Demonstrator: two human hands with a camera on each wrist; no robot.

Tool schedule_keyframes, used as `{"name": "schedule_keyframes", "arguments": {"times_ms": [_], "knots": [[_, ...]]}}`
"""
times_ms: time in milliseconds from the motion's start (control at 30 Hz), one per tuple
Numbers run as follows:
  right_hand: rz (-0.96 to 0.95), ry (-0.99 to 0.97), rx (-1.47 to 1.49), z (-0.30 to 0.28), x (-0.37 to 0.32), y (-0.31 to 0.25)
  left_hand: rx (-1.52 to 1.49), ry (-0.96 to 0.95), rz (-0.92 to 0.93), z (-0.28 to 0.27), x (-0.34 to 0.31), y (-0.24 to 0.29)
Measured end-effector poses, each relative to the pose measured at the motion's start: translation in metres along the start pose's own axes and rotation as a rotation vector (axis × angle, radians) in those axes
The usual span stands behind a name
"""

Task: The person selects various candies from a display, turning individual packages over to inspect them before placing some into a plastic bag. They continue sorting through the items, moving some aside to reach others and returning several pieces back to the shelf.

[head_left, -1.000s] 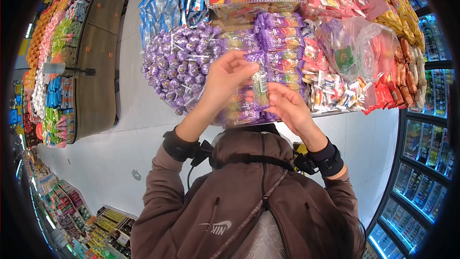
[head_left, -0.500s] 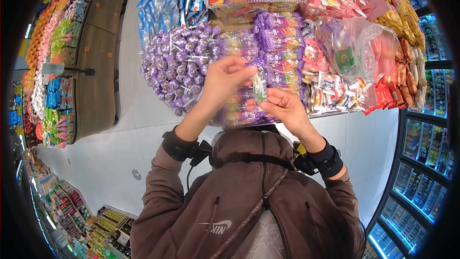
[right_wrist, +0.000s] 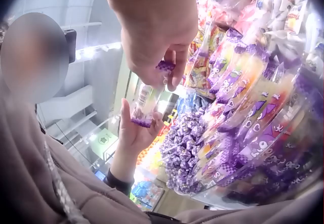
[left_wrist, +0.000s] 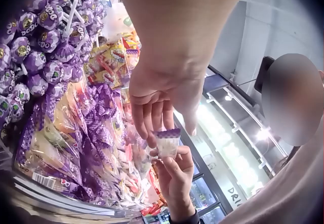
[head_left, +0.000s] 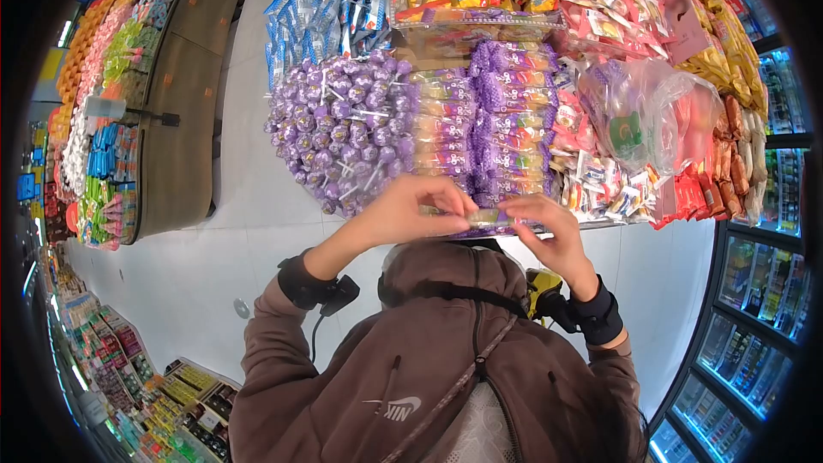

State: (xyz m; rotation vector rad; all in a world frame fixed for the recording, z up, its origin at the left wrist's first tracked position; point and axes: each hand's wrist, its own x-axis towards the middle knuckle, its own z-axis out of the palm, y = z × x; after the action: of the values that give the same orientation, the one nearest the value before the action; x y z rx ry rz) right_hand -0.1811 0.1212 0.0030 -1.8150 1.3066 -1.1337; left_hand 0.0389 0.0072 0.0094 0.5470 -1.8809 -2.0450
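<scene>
Candy packet (head_left: 489,217) pinched by its purple ends between my left hand (head_left: 399,214) and right hand (head_left: 553,236), held level, leaving its clear middle uncovered.

The right hand (right_wrist: 152,32) is above a clear packet (right_wrist: 146,100) and pinches its upper purple end between thumb and fingers. Just under the packet, the left hand (right_wrist: 132,133) holds its lower purple end. To the right of the packet are rows of purple-and-yellow bags (right_wrist: 248,107). Below the packet and farther away is a cluster of purple lollipops (right_wrist: 183,145).
</scene>
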Motion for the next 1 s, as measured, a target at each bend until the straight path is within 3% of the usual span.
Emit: {"name": "schedule_keyframes", "arguments": {"times_ms": [67,167,233,400,500,633,1000], "knots": [[-0.068,-0.052,-0.066,0.000,-0.001,0.001,0.157,-0.065,-0.014,0.003,0.001,0.003],[-0.124,-0.094,-0.155,0.003,-0.003,0.002,0.270,-0.011,-0.107,0.018,0.006,0.012],[-0.130,-0.100,-0.179,0.007,-0.003,0.001,0.312,0.015,-0.041,0.025,0.007,0.004],[0.003,-0.059,-0.180,0.006,-0.002,0.003,0.340,0.121,-0.066,0.024,0.002,-0.014],[0.096,0.014,-0.168,-0.001,-0.007,0.009,0.915,0.361,0.141,0.012,-0.002,-0.024],[0.184,0.078,-0.075,-0.004,-0.012,0.016,1.230,0.458,0.288,-0.001,0.007,-0.044],[0.108,0.049,-0.073,0.001,-0.015,0.015,1.218,0.488,0.256,-0.005,0.038,-0.071]]}}
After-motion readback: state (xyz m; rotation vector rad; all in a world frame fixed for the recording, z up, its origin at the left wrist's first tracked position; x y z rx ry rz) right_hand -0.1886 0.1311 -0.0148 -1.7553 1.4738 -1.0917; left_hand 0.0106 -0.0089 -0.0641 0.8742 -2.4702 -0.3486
